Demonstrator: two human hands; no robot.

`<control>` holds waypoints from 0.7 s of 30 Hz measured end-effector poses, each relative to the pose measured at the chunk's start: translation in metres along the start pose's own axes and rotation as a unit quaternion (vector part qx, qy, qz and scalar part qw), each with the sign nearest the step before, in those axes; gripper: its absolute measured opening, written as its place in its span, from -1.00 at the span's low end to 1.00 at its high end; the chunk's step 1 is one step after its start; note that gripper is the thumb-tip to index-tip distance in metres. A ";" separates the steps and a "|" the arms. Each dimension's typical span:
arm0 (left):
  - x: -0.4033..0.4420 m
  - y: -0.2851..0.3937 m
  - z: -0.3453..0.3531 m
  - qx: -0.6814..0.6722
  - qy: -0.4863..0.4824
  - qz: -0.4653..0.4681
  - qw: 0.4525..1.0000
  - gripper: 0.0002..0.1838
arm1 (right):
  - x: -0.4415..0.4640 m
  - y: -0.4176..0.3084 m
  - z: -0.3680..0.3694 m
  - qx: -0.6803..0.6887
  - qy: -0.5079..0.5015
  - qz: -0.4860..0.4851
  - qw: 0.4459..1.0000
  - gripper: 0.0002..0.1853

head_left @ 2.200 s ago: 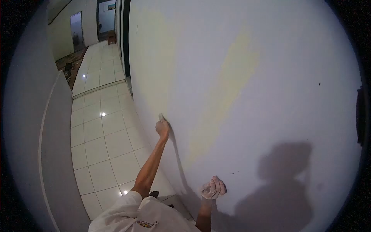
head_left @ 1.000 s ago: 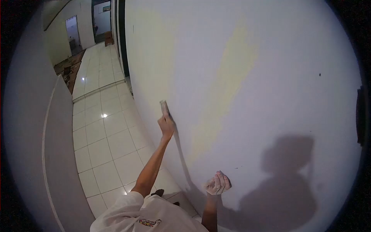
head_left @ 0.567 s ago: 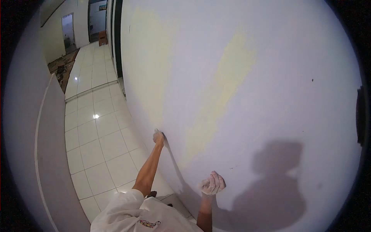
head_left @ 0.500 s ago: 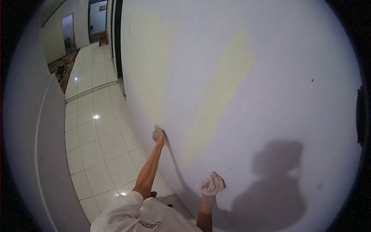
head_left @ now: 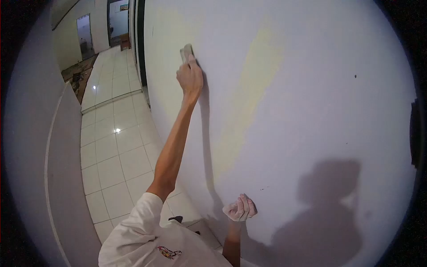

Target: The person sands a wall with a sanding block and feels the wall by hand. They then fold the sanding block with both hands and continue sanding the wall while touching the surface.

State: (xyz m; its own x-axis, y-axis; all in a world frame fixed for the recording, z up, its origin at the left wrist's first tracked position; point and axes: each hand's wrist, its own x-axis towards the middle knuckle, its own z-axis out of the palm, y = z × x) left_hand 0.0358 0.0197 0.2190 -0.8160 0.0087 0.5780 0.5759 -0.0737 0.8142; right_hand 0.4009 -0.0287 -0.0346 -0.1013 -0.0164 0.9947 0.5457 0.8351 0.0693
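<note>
We're indoors, in what looks like a house! White floor tiles [head_left: 126, 140] run along the painted wall [head_left: 311, 111] toward two doorways [head_left: 118, 22].

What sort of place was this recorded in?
Likely a home's interior, perhaps under renovation: glossy floor tiles run past a low step toward a doorway, and yellowish patches mark the pale wall.
</note>
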 end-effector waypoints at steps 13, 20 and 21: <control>-0.050 -0.042 -0.011 -0.069 -0.011 0.211 0.975 -0.45 | 0.000 0.001 -0.001 0.019 -0.001 -0.020 1.000 -0.86; -0.207 -0.190 -0.035 0.017 -0.041 0.001 0.999 -0.42 | 0.004 0.001 -0.002 0.019 -0.012 -0.026 0.999 -0.81; -0.225 -0.205 -0.040 0.029 -0.050 -0.015 0.998 -0.40 | 0.005 0.001 -0.002 0.022 -0.011 -0.028 0.999 -0.81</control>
State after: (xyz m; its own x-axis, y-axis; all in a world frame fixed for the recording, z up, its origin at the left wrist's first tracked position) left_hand 0.0987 -0.0072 -0.0803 -0.8256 0.1101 0.5534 0.5555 -0.0134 0.8314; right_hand 0.4028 -0.0292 -0.0298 -0.1487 -0.0524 0.9875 0.5010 0.8569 0.1209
